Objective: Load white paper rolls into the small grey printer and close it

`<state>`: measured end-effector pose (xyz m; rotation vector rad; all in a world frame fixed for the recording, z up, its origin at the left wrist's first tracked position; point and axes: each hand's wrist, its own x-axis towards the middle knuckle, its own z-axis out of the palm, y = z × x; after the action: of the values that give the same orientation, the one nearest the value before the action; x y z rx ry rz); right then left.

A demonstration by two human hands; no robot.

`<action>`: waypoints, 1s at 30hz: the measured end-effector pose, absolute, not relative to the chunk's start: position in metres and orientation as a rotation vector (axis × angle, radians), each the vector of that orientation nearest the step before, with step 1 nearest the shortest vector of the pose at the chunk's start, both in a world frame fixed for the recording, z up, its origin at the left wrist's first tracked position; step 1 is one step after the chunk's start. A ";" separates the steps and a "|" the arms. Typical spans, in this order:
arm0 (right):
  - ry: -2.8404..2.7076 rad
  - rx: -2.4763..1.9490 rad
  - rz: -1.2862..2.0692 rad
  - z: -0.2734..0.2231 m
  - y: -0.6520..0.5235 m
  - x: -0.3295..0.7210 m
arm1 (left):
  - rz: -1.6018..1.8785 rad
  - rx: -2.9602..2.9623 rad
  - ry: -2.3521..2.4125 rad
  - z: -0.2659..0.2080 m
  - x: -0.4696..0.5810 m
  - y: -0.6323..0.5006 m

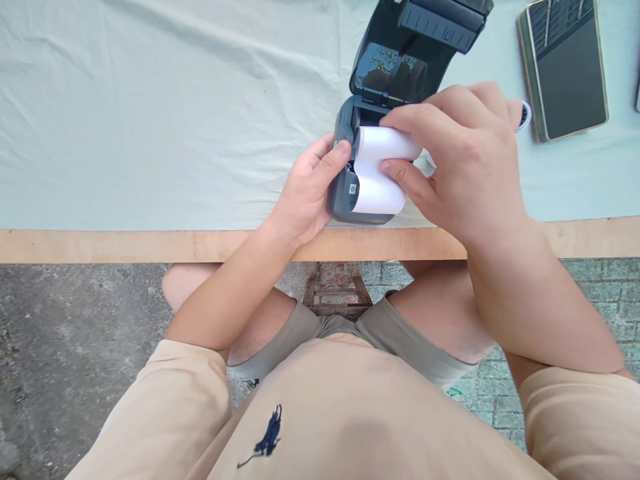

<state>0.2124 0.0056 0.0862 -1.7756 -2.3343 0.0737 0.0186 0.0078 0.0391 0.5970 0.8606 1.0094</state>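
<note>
A small dark grey label printer [341, 195] sits near the table's front edge, its hinged lid [425, 41] swung up and away from me. My left hand [314, 181] grips the left side of its body, thumb on the rim. A roll of white paper [389, 141] lies in or just over the open bay, with a loose flap [379, 192] hanging over the printer's front. My right hand [465, 150] pinches the paper at its right side between thumb and fingers. Whether the roll is fully seated I cannot tell.
A phone-like dark-screened device [570, 70] lies at the right. A small white-rimmed round thing [524, 116] peeks out behind my right hand. Pale cloth [165, 113] covers the table, leaving a bare wooden front edge [100, 245]. A wooden stool [337, 309] shows below.
</note>
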 end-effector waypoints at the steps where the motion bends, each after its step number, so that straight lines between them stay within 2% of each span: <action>1: -2.331 -1.770 0.069 0.086 0.004 0.211 | 1.006 0.599 0.866 0.040 0.019 0.008; 7: -2.298 -1.794 0.110 0.088 0.002 0.209 | 1.002 0.579 0.896 0.041 0.020 0.006; 12: -2.279 -1.715 0.277 0.088 0.006 0.212 | 1.060 0.620 0.843 0.032 0.020 0.005; 30: -2.243 -1.606 0.304 0.089 0.011 0.212 | 1.067 0.726 0.846 0.019 0.018 0.007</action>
<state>0.2122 0.0111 0.0887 -1.6061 -2.2428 0.3038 0.0176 0.0074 0.0194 0.7260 0.8456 1.0668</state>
